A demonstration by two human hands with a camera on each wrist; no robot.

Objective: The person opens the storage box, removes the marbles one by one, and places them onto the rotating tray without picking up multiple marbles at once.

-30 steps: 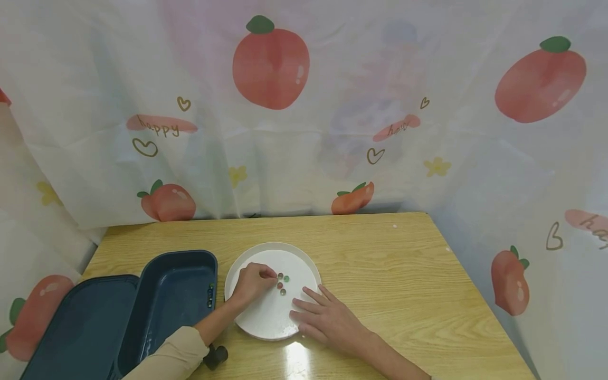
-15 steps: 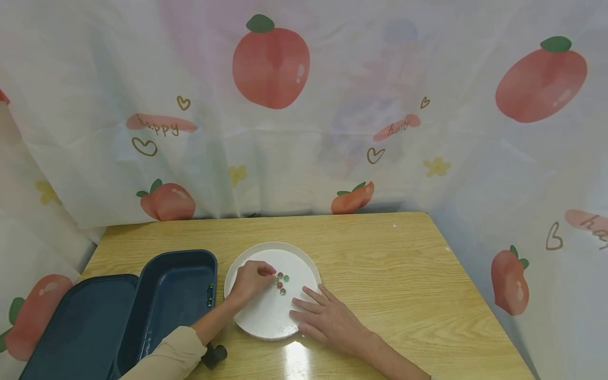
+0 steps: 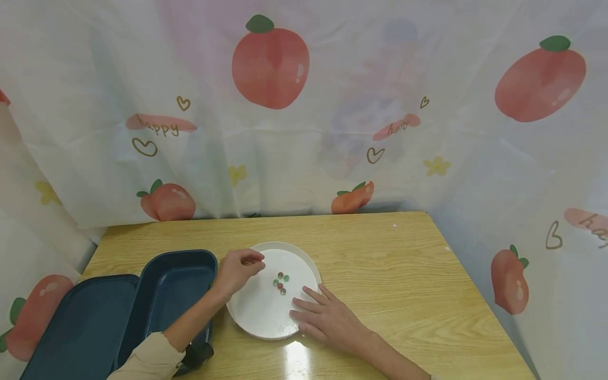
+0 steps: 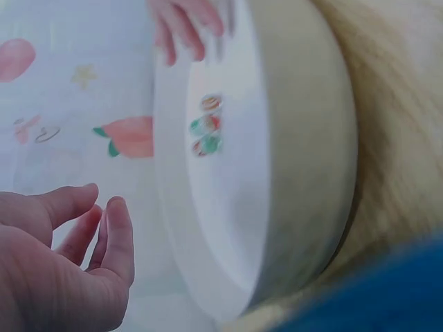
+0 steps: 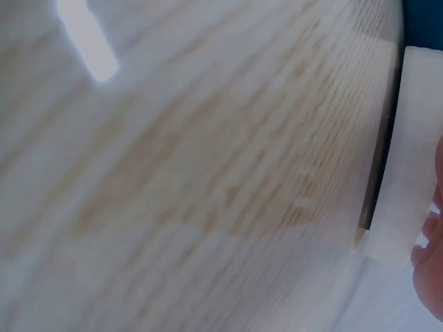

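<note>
Several small glass marbles (image 3: 280, 286), green, reddish and clear, lie clustered near the middle of a round white plate (image 3: 258, 322) with a raised rim. My left hand (image 3: 235, 272) hovers over the plate's left side, up and left of the marbles. In the left wrist view, the left hand (image 4: 76, 256) has loosely bent fingers and a gap between thumb and fingertips, with nothing held. Spread fingers of my right hand (image 3: 332, 322) rest at the plate's right rim. Only part of the right hand (image 5: 430, 277) shows at the edge of the right wrist view.
A deep dark-blue tray (image 3: 166, 295) stands left of the plate, partly covered by my left forearm. Another dark-blue tray or lid (image 3: 81, 322) lies farther left. All stand on a wooden table (image 3: 389, 274), with a fruit-print curtain (image 3: 304, 158) behind and at the sides.
My left hand has let go of a green marble beside the others and moved up and left, away from the cluster. The right hand has stayed put.
</note>
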